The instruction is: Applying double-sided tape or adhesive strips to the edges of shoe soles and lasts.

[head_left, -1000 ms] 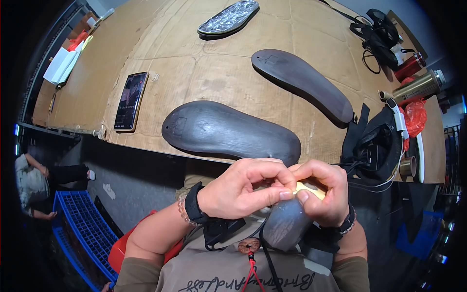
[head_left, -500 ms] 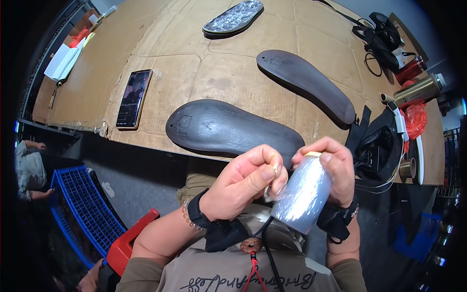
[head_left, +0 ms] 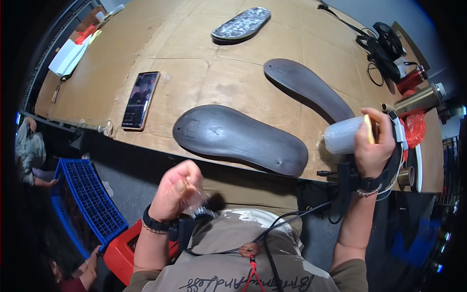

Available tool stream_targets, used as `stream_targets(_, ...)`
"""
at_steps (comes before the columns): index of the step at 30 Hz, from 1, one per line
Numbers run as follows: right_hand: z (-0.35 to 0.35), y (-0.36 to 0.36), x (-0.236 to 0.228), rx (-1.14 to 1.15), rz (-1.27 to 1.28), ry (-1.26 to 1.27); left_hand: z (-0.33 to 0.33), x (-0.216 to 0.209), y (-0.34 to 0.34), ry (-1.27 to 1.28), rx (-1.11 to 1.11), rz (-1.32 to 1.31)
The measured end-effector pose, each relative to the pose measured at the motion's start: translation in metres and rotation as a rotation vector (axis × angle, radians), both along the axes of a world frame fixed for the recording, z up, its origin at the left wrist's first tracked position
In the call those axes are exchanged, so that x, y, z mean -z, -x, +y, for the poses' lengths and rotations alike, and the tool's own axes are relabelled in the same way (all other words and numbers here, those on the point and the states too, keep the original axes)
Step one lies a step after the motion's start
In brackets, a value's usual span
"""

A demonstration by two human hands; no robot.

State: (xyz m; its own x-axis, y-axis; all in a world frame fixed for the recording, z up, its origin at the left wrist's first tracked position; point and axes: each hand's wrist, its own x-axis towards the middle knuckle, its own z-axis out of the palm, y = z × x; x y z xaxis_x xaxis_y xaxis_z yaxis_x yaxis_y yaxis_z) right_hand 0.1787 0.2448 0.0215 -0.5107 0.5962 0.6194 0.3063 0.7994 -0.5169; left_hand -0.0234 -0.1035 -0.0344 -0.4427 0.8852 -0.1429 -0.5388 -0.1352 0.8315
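My right hand (head_left: 374,148) is wrapped round the end of a roll of clear plastic film (head_left: 340,137) with a pale yellow core. It holds the roll nearly level above the table's right front part. Low at the left, in front of the table edge, my left hand (head_left: 173,192) is closed on a crumpled scrap of clear film (head_left: 197,203) that hangs from its fingers. Between the hands, on the table, lies a dark shoe sole (head_left: 238,138). A second dark sole (head_left: 309,87) lies behind it, its near end partly hidden by the roll. Farther back is a film-wrapped sole (head_left: 242,23).
A phone (head_left: 141,100) lies on the cardboard-covered table (head_left: 194,82) at the left. Flasks (head_left: 421,99), a red bag (head_left: 415,130) and black straps (head_left: 384,48) crowd the right side. Below left are a blue crate (head_left: 90,199), a red stool (head_left: 121,253) and other people's hands.
My hands were together at the roll and are now far apart. The right carried the roll right and over the table, tipping it sideways; the left moved left with a film scrap.
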Motion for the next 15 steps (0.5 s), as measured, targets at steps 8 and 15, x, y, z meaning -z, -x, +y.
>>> stream_targets(8, -0.013, 0.000, 0.002, -0.058, -0.423, -0.364, -0.048, 0.011, 0.078, 0.505, -0.953, 1.105)
stream_targets(15, -0.023, -0.011, -0.010, -0.023, -0.479, -0.366, -0.002, 0.002, 0.126, 1.347, -0.776, 1.342)
